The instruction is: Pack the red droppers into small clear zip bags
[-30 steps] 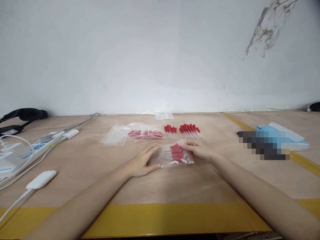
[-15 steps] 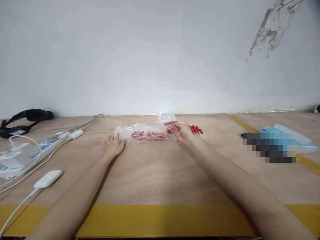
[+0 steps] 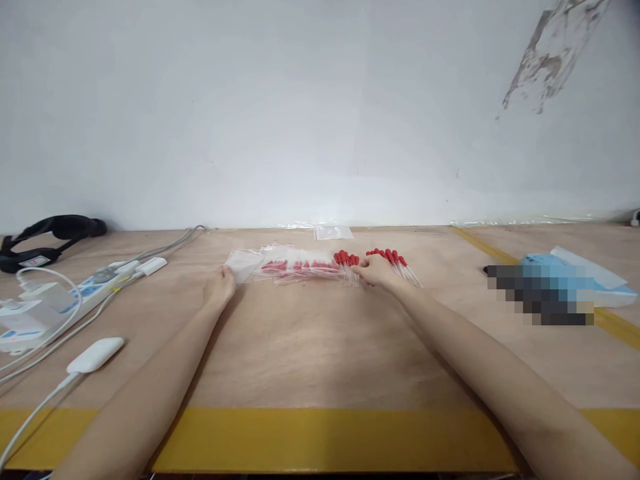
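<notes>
My left hand (image 3: 219, 287) is at the left end of a row of overlapping clear bags, its fingers closed on the edge of a clear plastic bag (image 3: 243, 265). Red-ended pieces show inside the filled plastic bags (image 3: 300, 268) in the middle. To their right lies a bunch of droppers (image 3: 346, 260) with red bulbs and thin clear stems. My right hand (image 3: 379, 272) has its fingertips drawn together at the right side of this bunch, touching it; what they pinch is partly hidden. A second group of red-bulbed droppers (image 3: 395, 257) lies just behind that hand.
A flat clear bag (image 3: 334, 233) lies by the wall. On the left are a power strip (image 3: 93, 290) with chargers and cables, a white case (image 3: 96, 355) on a cable, and a black head strap (image 3: 55, 233). A blue packet (image 3: 555, 270) and a blurred dark object (image 3: 540, 293) lie right.
My right hand has let go of a bag with red pieces, now among the others, and moved slightly right to the droppers. My left hand's spread fingers have closed on a bag edge.
</notes>
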A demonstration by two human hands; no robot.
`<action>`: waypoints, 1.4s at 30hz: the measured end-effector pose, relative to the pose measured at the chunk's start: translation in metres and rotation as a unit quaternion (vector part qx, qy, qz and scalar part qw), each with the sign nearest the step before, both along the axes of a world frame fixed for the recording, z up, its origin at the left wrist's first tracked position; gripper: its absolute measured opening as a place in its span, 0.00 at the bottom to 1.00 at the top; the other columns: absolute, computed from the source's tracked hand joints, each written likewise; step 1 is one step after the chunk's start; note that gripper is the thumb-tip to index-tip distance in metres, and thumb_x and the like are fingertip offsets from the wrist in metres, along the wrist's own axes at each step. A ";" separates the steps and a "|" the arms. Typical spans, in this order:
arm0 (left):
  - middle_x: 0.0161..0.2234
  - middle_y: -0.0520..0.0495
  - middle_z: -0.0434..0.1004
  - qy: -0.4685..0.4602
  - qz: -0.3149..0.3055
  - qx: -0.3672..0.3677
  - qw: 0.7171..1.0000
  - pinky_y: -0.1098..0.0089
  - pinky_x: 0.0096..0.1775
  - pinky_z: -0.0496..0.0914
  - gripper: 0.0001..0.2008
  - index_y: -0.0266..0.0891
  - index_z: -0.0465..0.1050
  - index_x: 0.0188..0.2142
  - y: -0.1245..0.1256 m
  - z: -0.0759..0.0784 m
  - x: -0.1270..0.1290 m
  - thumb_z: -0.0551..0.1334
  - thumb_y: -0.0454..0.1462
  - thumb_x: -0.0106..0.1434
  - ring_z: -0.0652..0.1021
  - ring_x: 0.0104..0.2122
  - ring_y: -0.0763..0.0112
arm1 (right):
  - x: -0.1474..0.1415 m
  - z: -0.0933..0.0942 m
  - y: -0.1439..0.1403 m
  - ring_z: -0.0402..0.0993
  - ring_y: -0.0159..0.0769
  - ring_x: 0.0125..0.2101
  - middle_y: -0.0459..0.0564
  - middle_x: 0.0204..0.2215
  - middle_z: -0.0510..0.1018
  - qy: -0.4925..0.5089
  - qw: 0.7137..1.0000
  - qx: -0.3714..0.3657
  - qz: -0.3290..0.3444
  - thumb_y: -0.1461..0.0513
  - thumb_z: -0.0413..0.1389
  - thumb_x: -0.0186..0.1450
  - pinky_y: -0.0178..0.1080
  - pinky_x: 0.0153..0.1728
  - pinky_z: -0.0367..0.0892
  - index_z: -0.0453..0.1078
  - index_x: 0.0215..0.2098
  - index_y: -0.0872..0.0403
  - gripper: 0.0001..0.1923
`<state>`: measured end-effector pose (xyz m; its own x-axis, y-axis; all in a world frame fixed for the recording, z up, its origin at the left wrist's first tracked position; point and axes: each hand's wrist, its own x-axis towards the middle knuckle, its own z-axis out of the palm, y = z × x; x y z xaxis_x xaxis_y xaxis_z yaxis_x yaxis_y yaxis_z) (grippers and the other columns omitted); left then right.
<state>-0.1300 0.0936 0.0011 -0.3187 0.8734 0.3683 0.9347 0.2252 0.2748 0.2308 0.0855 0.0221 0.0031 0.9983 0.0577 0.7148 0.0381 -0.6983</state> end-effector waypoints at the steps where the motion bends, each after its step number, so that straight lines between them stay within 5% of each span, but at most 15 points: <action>1: 0.41 0.30 0.72 -0.011 0.019 0.019 1.000 0.55 0.39 0.66 0.28 0.24 0.67 0.44 -0.002 0.004 0.000 0.33 0.38 0.66 0.72 0.44 0.47 | 0.003 -0.003 0.004 0.67 0.30 0.19 0.47 0.15 0.70 -0.034 0.998 0.034 -0.028 0.61 0.55 0.54 0.31 0.22 0.60 0.65 0.18 0.56 0.09; 4: 0.50 0.39 0.66 -0.079 -0.020 0.127 0.989 0.59 0.48 0.63 0.28 0.27 0.59 0.53 -0.013 0.016 0.013 0.32 0.43 0.68 0.66 0.51 0.52 | 0.002 -0.012 0.019 0.70 0.36 0.26 0.51 0.18 0.72 -0.071 0.994 0.059 -0.061 0.65 0.54 0.52 0.33 0.26 0.61 0.67 0.20 0.56 0.04; 6: 0.54 0.40 0.62 -0.135 -0.168 0.187 0.959 0.60 0.52 0.60 0.29 0.28 0.56 0.55 -0.024 0.022 0.031 0.35 0.46 0.67 0.63 0.54 0.55 | -0.003 -0.015 0.027 0.71 0.39 0.28 0.54 0.21 0.74 -0.084 0.992 0.060 -0.070 0.65 0.54 0.52 0.34 0.26 0.61 0.68 0.22 0.56 0.02; 8: 0.55 0.47 0.62 -0.119 -0.267 0.165 0.942 0.64 0.55 0.57 0.26 0.36 0.61 0.53 -0.037 0.025 0.054 0.40 0.49 0.66 0.62 0.55 0.63 | -0.007 -0.017 0.035 0.72 0.42 0.29 0.57 0.24 0.74 -0.089 0.992 0.051 -0.071 0.64 0.55 0.52 0.36 0.26 0.61 0.69 0.24 0.57 0.03; 11: 0.58 0.49 0.56 -0.050 -0.513 0.040 0.856 0.59 0.58 0.49 0.22 0.41 0.58 0.56 -0.060 0.023 0.089 0.43 0.44 0.67 0.55 0.59 0.65 | -0.010 -0.017 0.044 0.72 0.44 0.31 0.59 0.26 0.74 -0.099 0.992 0.034 -0.064 0.62 0.58 0.50 0.36 0.27 0.62 0.69 0.26 0.57 0.06; 14: 0.58 0.50 0.55 -0.009 -0.599 -0.066 0.798 0.58 0.58 0.50 0.19 0.45 0.58 0.56 -0.078 0.013 0.113 0.44 0.42 0.68 0.55 0.59 0.65 | -0.012 -0.016 0.047 0.72 0.45 0.33 0.60 0.29 0.74 -0.110 0.992 0.025 -0.058 0.64 0.57 0.50 0.37 0.29 0.62 0.69 0.27 0.57 0.06; 21: 0.58 0.46 0.55 0.019 -0.617 -0.085 0.782 0.57 0.56 0.53 0.21 0.45 0.57 0.56 -0.088 0.000 0.123 0.52 0.43 0.64 0.58 0.57 0.61 | 0.004 0.004 0.016 0.71 0.38 0.30 0.57 0.28 0.73 -0.091 0.994 0.048 -0.047 0.64 0.53 0.54 0.34 0.27 0.61 0.63 0.39 0.59 0.14; 27: 0.58 0.47 0.55 0.026 -0.618 -0.103 0.779 0.57 0.56 0.52 0.19 0.46 0.59 0.55 -0.086 0.000 0.123 0.51 0.43 0.65 0.57 0.57 0.62 | 0.044 -0.020 -0.034 0.63 0.29 0.15 0.38 0.15 0.64 0.230 0.971 0.060 0.005 0.64 0.47 0.55 0.32 0.17 0.61 0.48 0.52 0.55 0.26; 33: 0.58 0.46 0.54 0.030 -0.620 -0.099 0.778 0.58 0.56 0.52 0.20 0.45 0.60 0.55 -0.083 -0.005 0.123 0.52 0.44 0.64 0.58 0.57 0.62 | 0.038 -0.045 -0.058 0.67 0.28 0.16 0.36 0.21 0.65 0.377 0.920 0.093 -0.060 0.61 0.53 0.51 0.34 0.17 0.68 0.43 0.50 0.51 0.31; 42: 0.59 0.46 0.53 0.039 -0.617 -0.103 0.779 0.57 0.57 0.51 0.22 0.46 0.54 0.58 -0.085 0.000 0.123 0.52 0.43 0.64 0.57 0.58 0.62 | 0.027 -0.045 -0.066 0.71 0.30 0.20 0.39 0.22 0.69 0.458 0.887 0.051 -0.002 0.53 0.58 0.51 0.37 0.25 0.70 0.48 0.38 0.50 0.25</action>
<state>-0.0068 0.0085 0.0010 0.8264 0.5410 0.1561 0.4873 -0.8260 0.2832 0.2574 0.0194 -0.0233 0.0981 0.9881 0.1188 -0.1510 0.1328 -0.9796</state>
